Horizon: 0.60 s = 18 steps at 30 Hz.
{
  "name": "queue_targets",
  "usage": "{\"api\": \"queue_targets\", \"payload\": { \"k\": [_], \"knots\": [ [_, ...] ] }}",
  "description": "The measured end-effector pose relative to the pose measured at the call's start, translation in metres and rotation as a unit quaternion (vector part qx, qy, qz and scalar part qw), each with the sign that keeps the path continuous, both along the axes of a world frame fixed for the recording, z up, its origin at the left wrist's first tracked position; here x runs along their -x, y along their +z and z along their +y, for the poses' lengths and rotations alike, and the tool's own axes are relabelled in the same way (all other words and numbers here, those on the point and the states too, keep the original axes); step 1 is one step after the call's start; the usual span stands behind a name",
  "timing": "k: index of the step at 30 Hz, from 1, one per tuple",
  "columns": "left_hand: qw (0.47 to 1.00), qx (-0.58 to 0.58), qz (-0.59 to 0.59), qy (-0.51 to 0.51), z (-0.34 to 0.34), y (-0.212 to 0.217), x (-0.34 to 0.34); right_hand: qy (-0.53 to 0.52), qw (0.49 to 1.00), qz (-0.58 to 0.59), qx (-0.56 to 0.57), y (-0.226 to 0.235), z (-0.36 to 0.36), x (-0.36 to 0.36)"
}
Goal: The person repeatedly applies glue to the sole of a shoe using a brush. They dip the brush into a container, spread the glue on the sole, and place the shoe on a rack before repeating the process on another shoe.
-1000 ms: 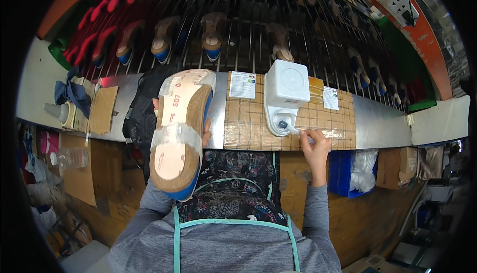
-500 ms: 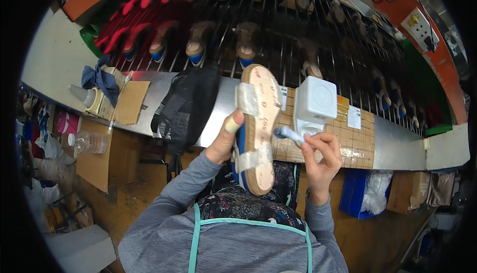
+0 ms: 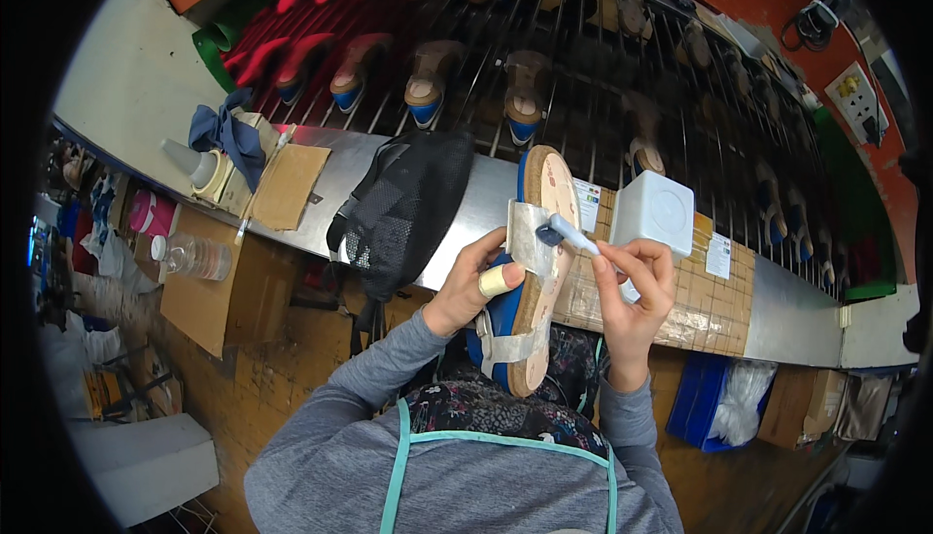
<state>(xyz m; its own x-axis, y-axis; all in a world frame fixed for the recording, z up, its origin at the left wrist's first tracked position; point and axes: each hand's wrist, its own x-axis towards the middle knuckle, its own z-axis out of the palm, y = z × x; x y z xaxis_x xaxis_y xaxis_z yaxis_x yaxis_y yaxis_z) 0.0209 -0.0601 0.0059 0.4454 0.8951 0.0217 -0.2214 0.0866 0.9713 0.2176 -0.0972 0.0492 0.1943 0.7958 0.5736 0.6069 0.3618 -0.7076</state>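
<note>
My left hand (image 3: 476, 286), with a pale wrap around the thumb, is closed on an unfinished sandal (image 3: 536, 325) on a blue shoe last. The sandal stands nearly upright before me, its pale sole side and tan edge partly facing me. Whitish strap pieces cross it near the top and bottom. Between the thumb and fingers of my right hand (image 3: 637, 291) is a small brush (image 3: 575, 235) with a pale handle. Its dark blue tip is at the upper strap piece and seems to touch it. Behind my right hand stands a white square container (image 3: 654, 211).
Beyond the metal ledge (image 3: 792, 310), several similar sandals rest on a rack of metal rods (image 3: 573, 77), lit red at left. A black mesh bag (image 3: 408, 213) lies on the ledge left of my hands. Cardboard (image 3: 724, 296) lies under the container. A plastic bottle (image 3: 199, 257) is at far left.
The brush has moved from beside the sandal's edge up onto the upper strap piece. The sandal has turned, showing more of its blue side. My left hand's fingers now reach higher along it.
</note>
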Motion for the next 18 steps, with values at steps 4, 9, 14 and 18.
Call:
{"api": "queue_targets", "payload": {
  "k": [4,9,14,18],
  "knots": [
    [1.000,-0.004,0.006,-0.006,0.001,0.000,0.004,-0.004,0.999,-0.038,-0.016,0.008,0.013,0.000],
    [1.000,0.003,-0.006,-0.014,0.001,0.002,0.005,-0.002,0.998,-0.052,-0.040,0.011,0.025,-0.003],
    [1.000,0.008,-0.005,-0.021,0.004,0.007,0.007,0.046,0.996,-0.055,-0.050,0.008,0.024,-0.011],
    [0.999,0.009,-0.013,-0.029,0.008,0.011,0.006,0.057,0.994,-0.081,-0.046,0.007,0.016,-0.016]
  ]
}}
